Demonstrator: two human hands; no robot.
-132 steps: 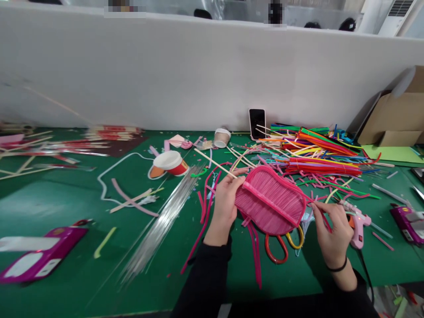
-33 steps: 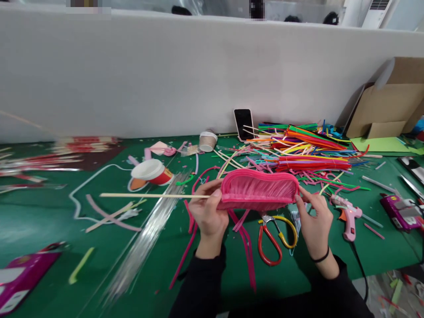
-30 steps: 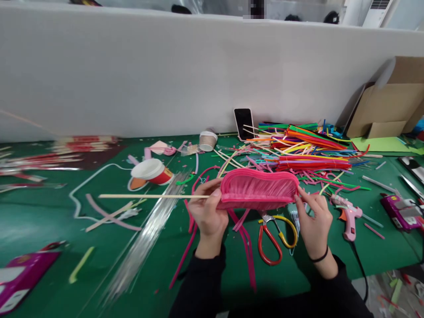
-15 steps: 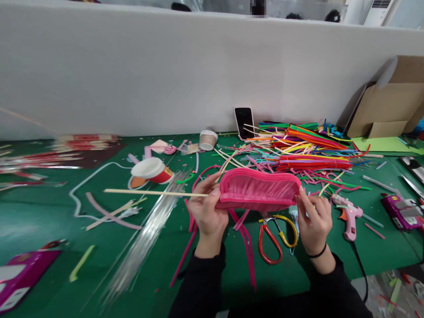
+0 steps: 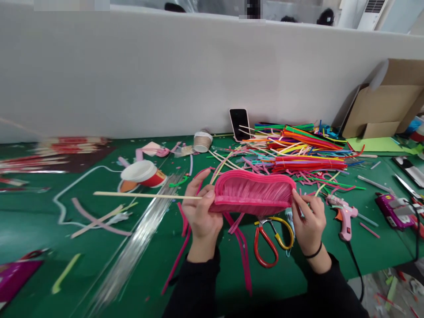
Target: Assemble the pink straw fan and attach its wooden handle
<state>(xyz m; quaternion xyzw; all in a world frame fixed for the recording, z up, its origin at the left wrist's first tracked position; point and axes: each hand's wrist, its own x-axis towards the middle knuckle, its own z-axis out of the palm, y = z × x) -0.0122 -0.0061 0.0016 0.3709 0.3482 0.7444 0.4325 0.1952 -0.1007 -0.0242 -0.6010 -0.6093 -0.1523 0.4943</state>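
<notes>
Between my two hands, above the table, is a pink pipe-cleaner piece, long and rounded with a thick raised border. My left hand is closed on its left end, thumb in front. A thin pale wooden stick sticks out leftward from that same hand; whether it is joined to the pink piece is hidden. The fingertips of my right hand pinch the right end. Below the piece lie scissors with one red and one yellow handle. Loose pink strips lie on the table beside them.
Bundled coloured pipe cleaners lie at the back, by an upright phone. A pink glue gun rests on the right. Thin silvery wires, a paper cup and a white cord are on the left.
The view has shifted slightly, so most things appear a little further left. Both hands keep hold of the pink piece, and its pose is nearly the same.
</notes>
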